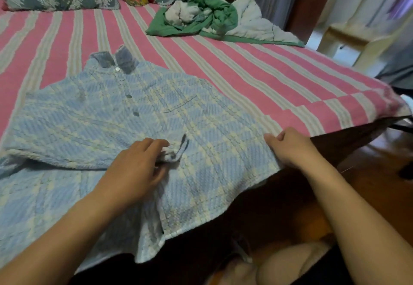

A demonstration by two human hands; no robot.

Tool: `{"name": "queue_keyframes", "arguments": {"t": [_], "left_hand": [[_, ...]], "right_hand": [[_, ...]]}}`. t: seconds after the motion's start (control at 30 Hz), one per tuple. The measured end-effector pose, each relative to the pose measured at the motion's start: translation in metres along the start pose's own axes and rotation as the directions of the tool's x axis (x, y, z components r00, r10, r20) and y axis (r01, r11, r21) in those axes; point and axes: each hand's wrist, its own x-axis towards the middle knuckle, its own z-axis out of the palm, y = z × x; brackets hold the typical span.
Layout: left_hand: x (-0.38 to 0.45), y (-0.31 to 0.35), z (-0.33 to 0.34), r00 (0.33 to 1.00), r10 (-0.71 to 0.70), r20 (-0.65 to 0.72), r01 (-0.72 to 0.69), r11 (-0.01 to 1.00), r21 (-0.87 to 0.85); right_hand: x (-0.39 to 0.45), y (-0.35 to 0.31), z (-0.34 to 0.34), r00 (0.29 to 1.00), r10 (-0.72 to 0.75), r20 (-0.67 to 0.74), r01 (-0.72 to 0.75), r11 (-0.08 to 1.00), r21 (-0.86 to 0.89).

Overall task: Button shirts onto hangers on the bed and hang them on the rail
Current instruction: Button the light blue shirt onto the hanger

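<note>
The blue plaid shirt (138, 110) lies on the bed (268, 79), upper buttons fastened; left hand (136, 166) pinches its lower placket, right hand (290, 148) grips the side edge; hanging remains.

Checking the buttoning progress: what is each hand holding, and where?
Left hand pinches the blue plaid shirt at its front placket; right hand grips its side edge.

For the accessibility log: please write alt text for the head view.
A blue checked shirt lies front-up on a pink striped bed; the left hand pinches its placket near the hem and the right hand grips its side edge. Green and white clothes lie beyond.
</note>
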Motion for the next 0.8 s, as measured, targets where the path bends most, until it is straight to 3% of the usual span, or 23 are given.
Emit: {"name": "queue_keyframes", "arguments": {"t": [0.13,0.17,0.23,0.27,0.3,0.37,0.43,0.47,0.5,0.57,0.6,0.67,0.73,0.8], "left_hand": [[-0.001,0.0,-0.014,0.991,-0.001,-0.132,0.008,0.999,0.051],[-0.001,-0.002,-0.019,0.983,0.005,-0.183,0.008,0.997,0.072],[-0.002,-0.009,-0.028,0.973,-0.002,-0.229,0.021,0.997,0.079],[-0.004,-0.013,-0.032,0.979,-0.034,-0.202,0.043,0.998,0.041],[-0.006,-0.016,-0.035,0.987,-0.059,-0.152,0.059,0.998,-0.007],[-0.011,-0.019,-0.038,0.998,0.007,-0.057,-0.006,1.0,0.025],[-0.013,-0.025,-0.031,0.986,0.159,0.04,-0.163,0.977,0.134],[-0.013,-0.03,-0.027,0.975,0.205,0.09,-0.217,0.963,0.162],[-0.013,-0.034,-0.023,0.965,0.229,0.132,-0.25,0.952,0.178],[-0.014,-0.036,-0.019,0.957,0.231,0.175,-0.261,0.95,0.173],[-0.015,-0.036,-0.019,0.96,0.223,0.172,-0.251,0.954,0.162],[-0.016,-0.034,-0.02,0.966,0.219,0.139,-0.238,0.96,0.145],[-0.016,-0.03,-0.021,0.972,0.206,0.113,-0.22,0.967,0.13],[-0.017,-0.028,-0.022,0.98,0.181,0.077,-0.189,0.976,0.105]], "right_hand": [[-0.012,-0.008,-0.008,0.989,-0.055,0.139,0.026,0.979,0.2],[-0.018,-0.016,-0.013,0.987,-0.087,0.134,0.051,0.966,0.253],[-0.034,-0.037,-0.014,0.959,-0.282,-0.003,0.27,0.917,0.295],[-0.046,-0.05,-0.009,0.906,-0.421,-0.049,0.418,0.867,0.269],[-0.062,-0.066,-0.002,0.83,-0.558,0.0,0.544,0.809,0.224],[-0.092,-0.09,0.023,0.595,-0.775,0.212,0.756,0.629,0.182],[-0.114,-0.102,0.039,0.351,-0.854,0.384,0.87,0.449,0.204],[-0.115,-0.102,0.041,0.32,-0.85,0.417,0.854,0.45,0.262],[-0.111,-0.102,0.038,0.375,-0.827,0.419,0.79,0.522,0.321],[-0.089,-0.095,0.027,0.614,-0.737,0.281,0.648,0.675,0.353],[-0.071,-0.087,0.022,0.74,-0.649,0.177,0.593,0.754,0.282],[-0.036,-0.067,0.009,0.906,-0.423,0.02,0.423,0.906,-0.027],[-0.013,-0.047,-0.001,0.983,-0.166,0.076,0.181,0.943,-0.281],[-0.01,-0.037,-0.003,0.977,-0.016,0.213,0.089,0.937,-0.337]]}}
